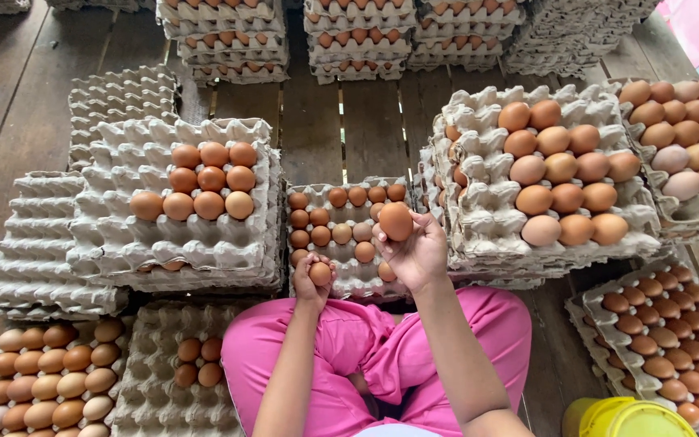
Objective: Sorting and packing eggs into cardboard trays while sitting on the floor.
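While right hand [416, 252] fingers grip brown egg [396, 221] aloft, left hand [313, 279] fingers cup smaller egg [320, 273].

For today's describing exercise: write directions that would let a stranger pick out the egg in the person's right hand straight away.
Start at the pink trousers at the bottom centre, then follow the right arm up to the right hand, raised over the small tray just ahead of the knees. The brown egg sits at its fingers. Unlike the eggs around it, it is lifted clear of any tray.
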